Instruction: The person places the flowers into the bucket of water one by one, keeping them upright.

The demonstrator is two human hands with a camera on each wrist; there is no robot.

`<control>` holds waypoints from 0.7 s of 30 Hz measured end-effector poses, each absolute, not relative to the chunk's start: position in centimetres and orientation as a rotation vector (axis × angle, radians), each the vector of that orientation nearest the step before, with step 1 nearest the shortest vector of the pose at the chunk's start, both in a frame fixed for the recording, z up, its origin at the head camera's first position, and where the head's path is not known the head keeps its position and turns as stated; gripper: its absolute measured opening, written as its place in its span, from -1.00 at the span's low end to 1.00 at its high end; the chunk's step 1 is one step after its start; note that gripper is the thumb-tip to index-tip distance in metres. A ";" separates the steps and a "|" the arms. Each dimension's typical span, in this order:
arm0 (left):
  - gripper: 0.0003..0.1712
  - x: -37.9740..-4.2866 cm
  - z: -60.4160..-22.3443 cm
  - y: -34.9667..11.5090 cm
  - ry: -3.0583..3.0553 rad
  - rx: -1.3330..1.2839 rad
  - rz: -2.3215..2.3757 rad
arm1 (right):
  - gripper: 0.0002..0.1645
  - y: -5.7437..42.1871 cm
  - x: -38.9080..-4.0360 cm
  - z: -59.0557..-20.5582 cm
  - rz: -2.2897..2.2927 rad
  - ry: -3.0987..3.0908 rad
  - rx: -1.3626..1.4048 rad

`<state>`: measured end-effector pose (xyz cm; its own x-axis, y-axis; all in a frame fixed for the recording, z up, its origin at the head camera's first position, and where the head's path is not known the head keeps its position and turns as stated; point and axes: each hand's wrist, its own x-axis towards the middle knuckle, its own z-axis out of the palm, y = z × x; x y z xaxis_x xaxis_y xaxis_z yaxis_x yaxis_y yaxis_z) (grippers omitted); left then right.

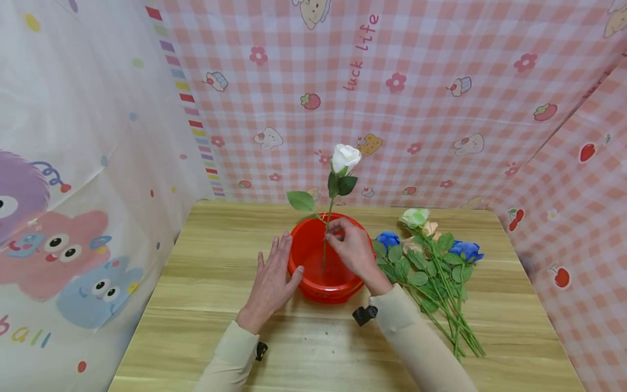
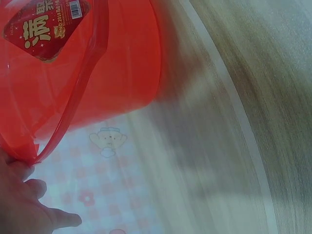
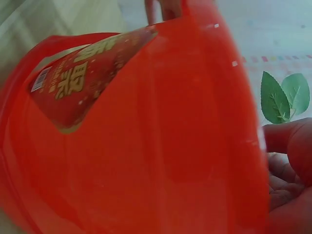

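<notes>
Behind your work, the pink checked cloth [image 1: 352, 120] fills most of the background, with a white cloth [image 1: 98, 136] printed with cartoon figures along the left. In front of them spreads the wood-grain tabletop [image 1: 210, 272]. On its right side you have a bundle of flowers [image 1: 431, 267] lying flat, blooms toward the checked cloth and green stems fanning back toward you; blue, peach and pale green heads show among the leaves. Just left of the bundle, near the middle, stands your red bucket [image 1: 328, 295], upright, with a diamond-shaped label (gold characters and a barcode on it) facing your side. The white rose [image 1: 346, 159] is nearly upright, its bloom well above the rim and its lower stem down inside the bucket; you cannot tell whether the tip touches the bottom. Of your hands, the left hand [image 1: 274, 283] lies against the bucket's left rim, fingers extended and the thumb spread away from them, gripping nothing. Your right hand [image 1: 354, 247] reaches over the right side of the rim, its thumb and fingertips drawn together, pinching the rose's stem partway down. Smallest, a single leaf [image 1: 301, 201] juts left from that stem, above the rim.
</notes>
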<state>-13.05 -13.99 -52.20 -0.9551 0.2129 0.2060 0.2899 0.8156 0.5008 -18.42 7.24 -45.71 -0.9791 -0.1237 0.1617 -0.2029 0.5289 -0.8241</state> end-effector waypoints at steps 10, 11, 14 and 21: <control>-0.11 -13.0 -52.1 -14.0 -2.864 -0.393 -0.838 | -0.84 6.7 -19.2 -46.4 1.389 -2.823 0.315; -0.11 -13.0 -52.1 -14.0 -2.863 -0.394 -0.837 | -0.84 6.6 -19.3 -46.5 1.391 -2.837 0.311; -0.10 -13.0 -52.1 -14.0 -2.861 -0.394 -0.830 | -0.85 6.4 -19.6 -46.7 1.387 -2.874 0.305; -0.10 -12.9 -52.1 -13.9 -2.837 -0.402 -0.827 | -0.86 6.0 -20.0 -47.0 1.357 -2.946 0.306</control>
